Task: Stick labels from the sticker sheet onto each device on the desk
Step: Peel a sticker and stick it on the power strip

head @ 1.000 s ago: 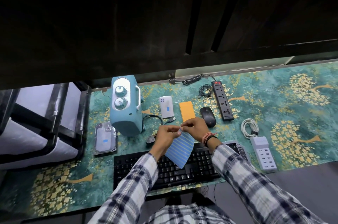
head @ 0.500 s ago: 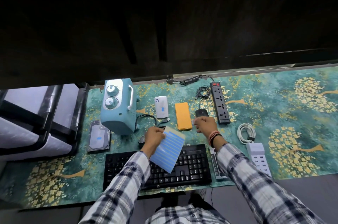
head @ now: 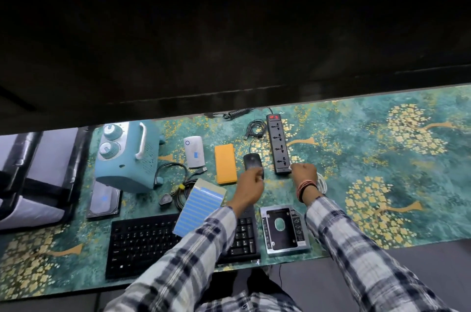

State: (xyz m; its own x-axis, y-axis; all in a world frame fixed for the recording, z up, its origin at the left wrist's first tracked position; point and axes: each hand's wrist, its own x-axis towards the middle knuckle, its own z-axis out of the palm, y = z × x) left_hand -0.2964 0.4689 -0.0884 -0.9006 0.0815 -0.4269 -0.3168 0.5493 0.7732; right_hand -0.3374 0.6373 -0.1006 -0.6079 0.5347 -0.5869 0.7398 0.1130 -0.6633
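Steadying the glossy black computer mouse (head: 252, 163), the left hand (head: 248, 188) curled onto its near end, presumably bracing it for a label. At three o'clock the right hand (head: 303, 172), loosely curled, touched the black power strip (head: 279, 146); whether it pinched a label, I cannot tell. The blue-striped sticker sheet (head: 200, 206) lay at eight o'clock across the black keyboard (head: 142, 240), within reach.

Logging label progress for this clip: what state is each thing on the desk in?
white power bank: blue label on
hard drive: blue label on
sticker sheet: lying across keyboard
mouse: left hand on it
power strip: right hand at near end
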